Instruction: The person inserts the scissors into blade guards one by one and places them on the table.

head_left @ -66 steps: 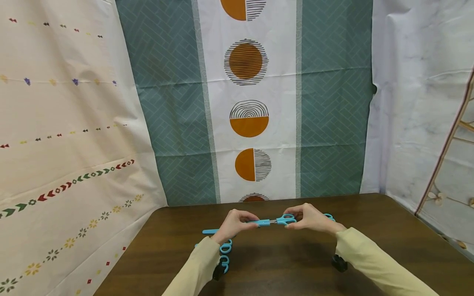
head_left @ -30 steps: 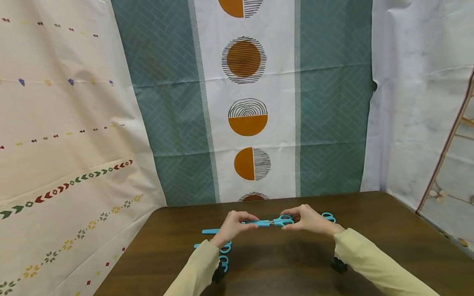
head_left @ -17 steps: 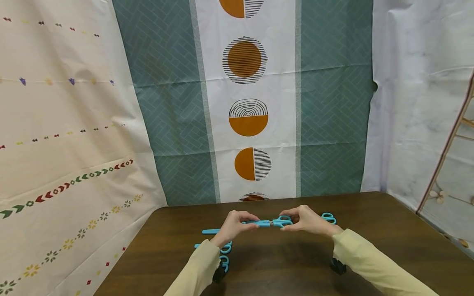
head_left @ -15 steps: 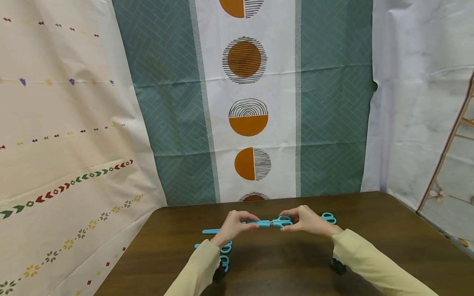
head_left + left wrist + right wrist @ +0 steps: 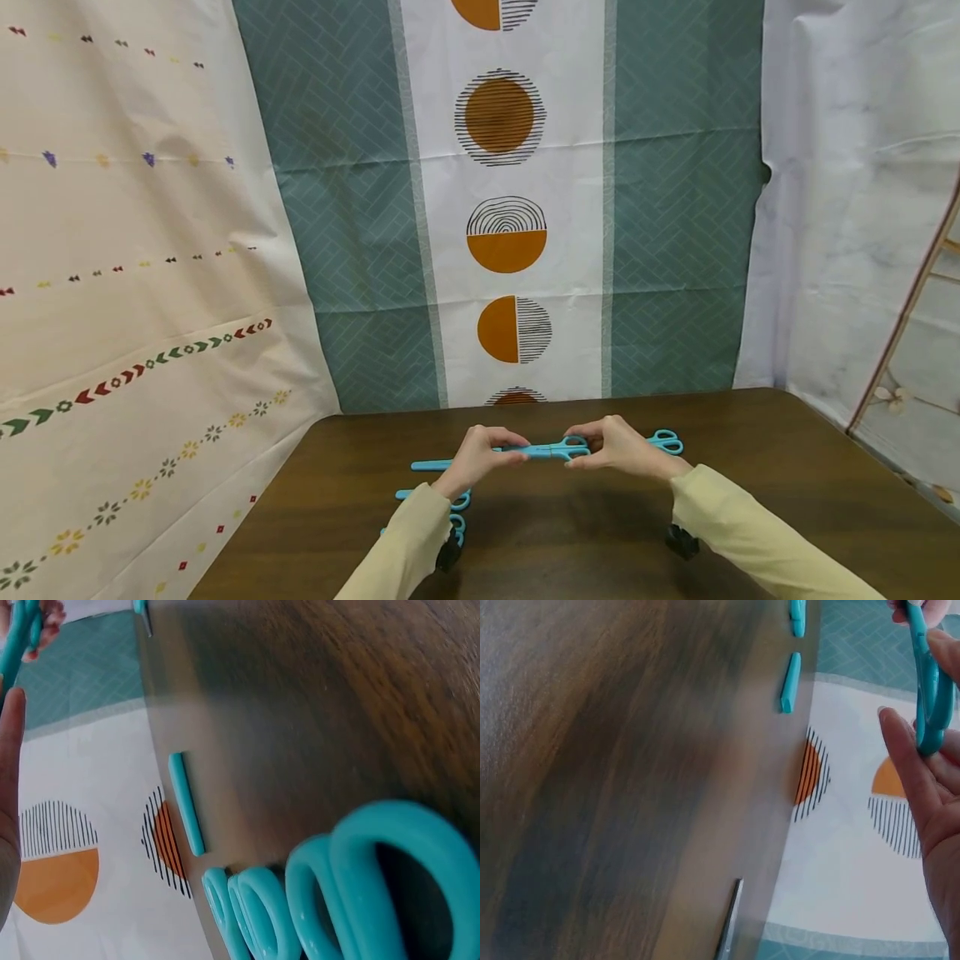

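Over the table, my left hand (image 5: 478, 456) pinches the light-blue blade cover (image 5: 537, 451) of a pair of scissors (image 5: 576, 449). On the other side, my right hand (image 5: 621, 447) grips the blue finger loops between thumb and fingers. Cover and handles meet with no metal visible between them. In the right wrist view the loops of these scissors (image 5: 936, 697) show close up. Another pair of scissors (image 5: 666, 442) lies behind my right hand, its metal blade (image 5: 731, 919) bare in the right wrist view.
Several blue scissors (image 5: 459, 500) lie in a row beside and partly under my left forearm; their loops (image 5: 405, 840) fill the lower left wrist view. A loose blue cover (image 5: 186, 802) rests near the far edge of the brown table (image 5: 585, 533). Patterned cloths (image 5: 525, 267) hang behind.
My right hand has moved left, pushing the scissors into the cover; the strip of metal blade seen between them earlier has disappeared. The left hand stays nearly in place.
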A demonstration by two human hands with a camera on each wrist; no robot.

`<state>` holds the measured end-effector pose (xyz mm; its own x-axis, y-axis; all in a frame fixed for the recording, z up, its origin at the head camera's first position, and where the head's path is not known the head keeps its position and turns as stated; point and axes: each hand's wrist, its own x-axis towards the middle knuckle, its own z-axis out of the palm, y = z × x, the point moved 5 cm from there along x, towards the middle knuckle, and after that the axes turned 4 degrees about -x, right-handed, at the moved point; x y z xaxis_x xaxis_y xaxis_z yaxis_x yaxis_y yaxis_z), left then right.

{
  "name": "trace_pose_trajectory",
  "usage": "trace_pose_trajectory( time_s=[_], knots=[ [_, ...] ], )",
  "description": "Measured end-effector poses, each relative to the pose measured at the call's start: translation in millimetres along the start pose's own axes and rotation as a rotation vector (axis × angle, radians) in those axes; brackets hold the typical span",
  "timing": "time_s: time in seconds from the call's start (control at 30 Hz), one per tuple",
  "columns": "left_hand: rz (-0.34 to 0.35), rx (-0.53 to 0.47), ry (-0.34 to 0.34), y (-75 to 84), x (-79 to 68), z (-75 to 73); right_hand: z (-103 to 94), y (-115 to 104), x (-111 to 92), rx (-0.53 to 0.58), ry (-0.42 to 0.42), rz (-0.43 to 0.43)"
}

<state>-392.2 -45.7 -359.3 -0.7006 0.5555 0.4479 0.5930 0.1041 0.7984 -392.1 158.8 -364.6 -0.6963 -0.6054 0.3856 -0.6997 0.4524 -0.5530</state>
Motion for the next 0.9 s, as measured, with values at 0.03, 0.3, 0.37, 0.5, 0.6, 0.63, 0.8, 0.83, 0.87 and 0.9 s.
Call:
trace_pose_trajectory(
  time_s=[0.03,0.3,0.37,0.5,0.6,0.63,0.8,0.83,0.87,0.9],
  knots=[
    [-0.002,0.005,0.005,-3.8,1.1,0.3,-0.4,0,0,0.001,0.002,0.001],
    [-0.039,0.03,0.016,-18.5,5.8,0.5,-0.7,-1,1,0.032,-0.003,0.022],
    [-0.037,0.073,0.014,-18.5,5.6,0.2,0.3,0,0,0.033,0.001,0.019],
    [-0.049,0.151,0.014,-15.9,2.4,-0.6,4.8,3,0,0.01,0.0,0.009],
    [-0.06,0.131,0.005,-4.8,-2.5,0.1,9.0,4,0,-0.013,-0.008,0.005],
    [-0.063,0.122,0.003,-0.3,-3.9,0.3,10.1,3,1,-0.021,-0.01,0.004],
    [-0.086,0.103,0.015,6.7,-7.5,-0.9,14.0,3,3,-0.024,-0.014,0.02],
    [-0.089,0.104,0.02,2.0,-7.1,-1.7,14.7,3,3,-0.021,-0.015,0.022],
    [-0.097,0.106,0.024,-3.8,-6.9,-2.4,15.6,4,4,-0.014,-0.016,0.022],
    [-0.104,0.108,0.026,-9.9,-6.9,-3.3,16.9,4,4,-0.005,-0.019,0.026]
  ],
)
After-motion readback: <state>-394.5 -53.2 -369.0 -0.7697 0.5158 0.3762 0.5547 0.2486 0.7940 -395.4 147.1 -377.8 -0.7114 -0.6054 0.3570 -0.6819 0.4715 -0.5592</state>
